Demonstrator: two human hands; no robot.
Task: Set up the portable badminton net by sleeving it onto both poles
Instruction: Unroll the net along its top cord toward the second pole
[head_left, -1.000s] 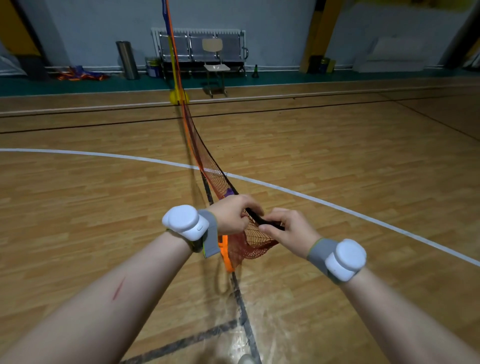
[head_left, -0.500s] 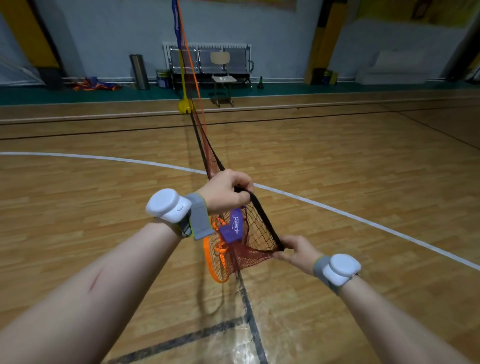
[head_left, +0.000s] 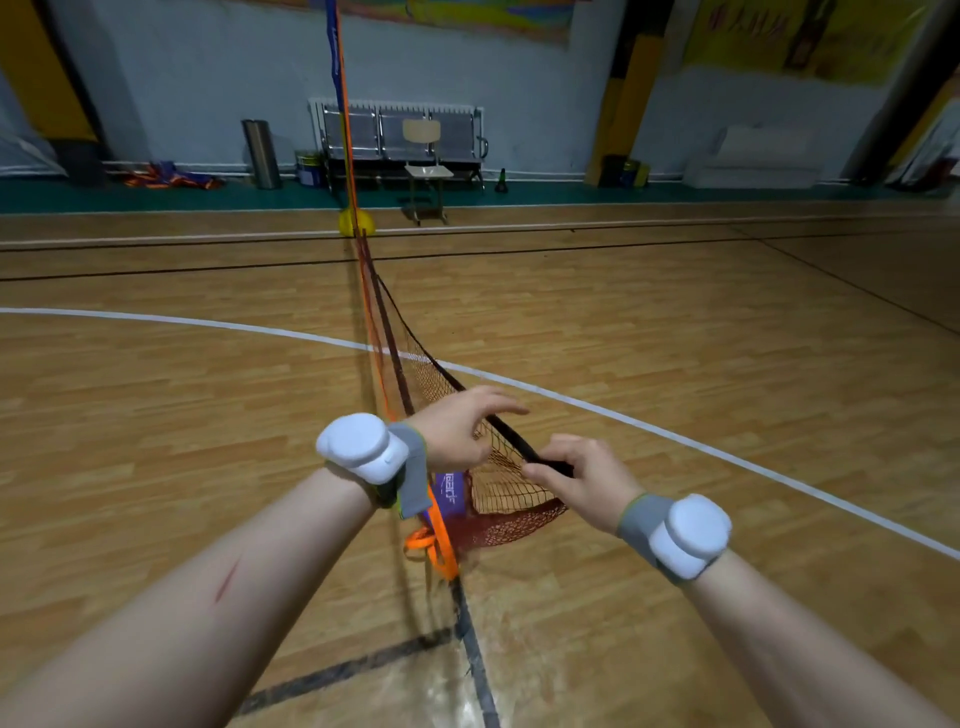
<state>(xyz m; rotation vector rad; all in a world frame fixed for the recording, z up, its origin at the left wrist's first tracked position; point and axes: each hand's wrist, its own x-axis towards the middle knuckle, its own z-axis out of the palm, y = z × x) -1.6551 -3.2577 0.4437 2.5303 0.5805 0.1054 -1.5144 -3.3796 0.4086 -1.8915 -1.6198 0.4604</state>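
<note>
An orange-red badminton net (head_left: 498, 493) with a black edge band runs from a far upright pole (head_left: 340, 104) on a yellow base (head_left: 356, 223) toward me. Its near end is bunched between my hands, with a purple label (head_left: 451, 492) and orange straps (head_left: 434, 545) hanging below. My left hand (head_left: 457, 428) sits over the black band, fingers spread and loosely curved above it. Close to it, my right hand (head_left: 582, 480) pinches the black band near its end. The second pole is not in view.
Wooden gym floor (head_left: 675, 364) with white and black court lines. At the back wall stand a metal bench (head_left: 400, 135), a chair (head_left: 428, 166), a cylindrical bin (head_left: 261, 153), a small cone (head_left: 501, 182) and white mats (head_left: 753, 161).
My right hand rose from low beside the net to near my left hand, still pinching the black band. My left hand's fingers have loosened over the band.
</note>
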